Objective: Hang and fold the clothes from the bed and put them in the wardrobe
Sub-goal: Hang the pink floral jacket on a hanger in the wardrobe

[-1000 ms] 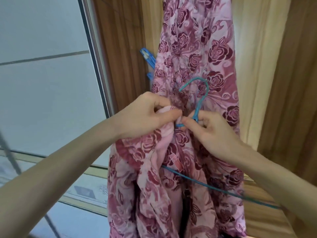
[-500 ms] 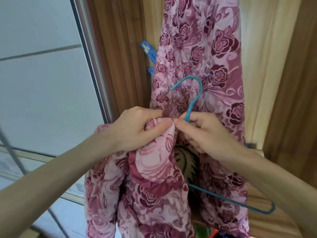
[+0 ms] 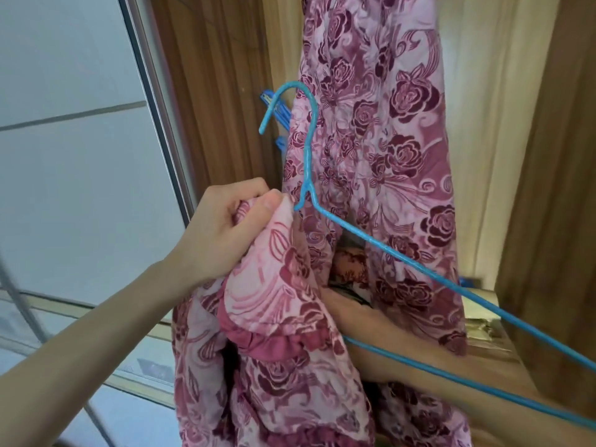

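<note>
My left hand (image 3: 230, 229) grips a bunched edge of a pink garment with dark red roses (image 3: 274, 366), holding it up just left of the neck of a blue wire hanger (image 3: 306, 169). The hanger's hook points up and left, and its wire arms run down to the lower right. My right hand (image 3: 346, 309) reaches in under the garment's fabric below the hanger. Its fingers are hidden, and only the wrist and forearm show. A second cloth with the same rose print (image 3: 403, 130) hangs behind, inside the wardrobe.
Brown wooden wardrobe panels (image 3: 213, 91) frame the opening. A pale sliding door with a metal frame (image 3: 80, 172) fills the left. More blue hangers (image 3: 274, 106) show behind the hanging cloth. Cream fabric (image 3: 490, 124) hangs to the right, and a wooden ledge (image 3: 490, 337) lies low on the right.
My right hand left the hanger's neck and went down under the garment. The hanger now stands higher, with its hook further left. My left hand kept its grip on the fabric.
</note>
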A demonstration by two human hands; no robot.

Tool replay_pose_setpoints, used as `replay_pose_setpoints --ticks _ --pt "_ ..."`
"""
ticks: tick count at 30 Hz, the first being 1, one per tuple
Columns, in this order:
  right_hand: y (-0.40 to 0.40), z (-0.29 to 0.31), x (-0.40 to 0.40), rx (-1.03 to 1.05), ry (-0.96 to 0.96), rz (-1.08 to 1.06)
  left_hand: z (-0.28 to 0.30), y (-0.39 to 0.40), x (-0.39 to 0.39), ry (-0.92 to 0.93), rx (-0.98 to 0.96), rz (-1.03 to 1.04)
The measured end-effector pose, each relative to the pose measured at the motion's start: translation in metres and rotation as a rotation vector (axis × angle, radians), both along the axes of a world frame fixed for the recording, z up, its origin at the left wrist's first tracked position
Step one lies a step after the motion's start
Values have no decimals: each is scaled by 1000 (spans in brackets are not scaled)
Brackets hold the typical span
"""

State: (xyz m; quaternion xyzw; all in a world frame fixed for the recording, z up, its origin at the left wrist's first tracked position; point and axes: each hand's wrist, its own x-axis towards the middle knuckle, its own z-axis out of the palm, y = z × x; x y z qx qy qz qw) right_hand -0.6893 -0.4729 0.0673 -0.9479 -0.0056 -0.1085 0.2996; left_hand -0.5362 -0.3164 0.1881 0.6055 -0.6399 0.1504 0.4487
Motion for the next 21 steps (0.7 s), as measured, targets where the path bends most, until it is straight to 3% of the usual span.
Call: replay_pose_setpoints --ticks 2,5,10,14,18,21 --pt "12 -14 -3 33 99 -209 0 1 0 19 -19 0" --pt "8 -41 -9 17 205 -326 -2 4 4 17 -35 19" --pt "-53 -35 -36 108 -42 -450 -12 13 20 -26 -2 114" --pt "-82 -13 -51 -28 -284 -561 -16 18 30 -43 -16 158" --pt "-100 6 -64 -78 -406 -503 -24 28 36 -58 33 152" --pt "-108 40 -84 -198 -335 -357 -32 38 44 -121 102 169"
